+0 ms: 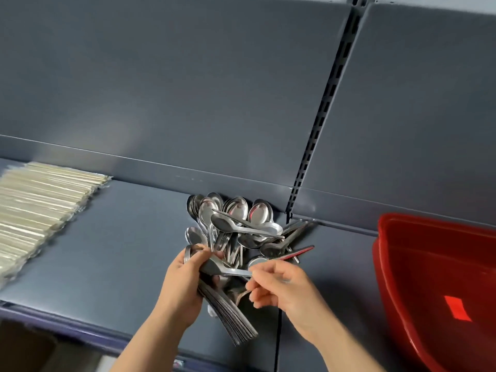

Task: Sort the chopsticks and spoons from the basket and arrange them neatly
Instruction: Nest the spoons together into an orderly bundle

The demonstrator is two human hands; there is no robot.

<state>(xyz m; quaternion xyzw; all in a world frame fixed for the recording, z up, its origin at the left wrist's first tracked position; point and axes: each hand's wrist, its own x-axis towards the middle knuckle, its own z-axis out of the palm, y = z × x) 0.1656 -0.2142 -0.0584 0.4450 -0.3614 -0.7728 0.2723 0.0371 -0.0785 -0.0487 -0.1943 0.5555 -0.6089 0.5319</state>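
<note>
Left grip: curled round stack
Right grip: pinching spoon handle
Pile: on shelf, near basket

- A stack of nested spoons is gripped in the left hand above the front edge of the shelf.
- A single spoon is pinched by its handle in the right hand, with its bowl laid against the stack.
- A loose pile of spoons is heaped at the back edge.
- Wrapped chopsticks are lined up at the left end.
- A red basket is set at the right end.
</note>
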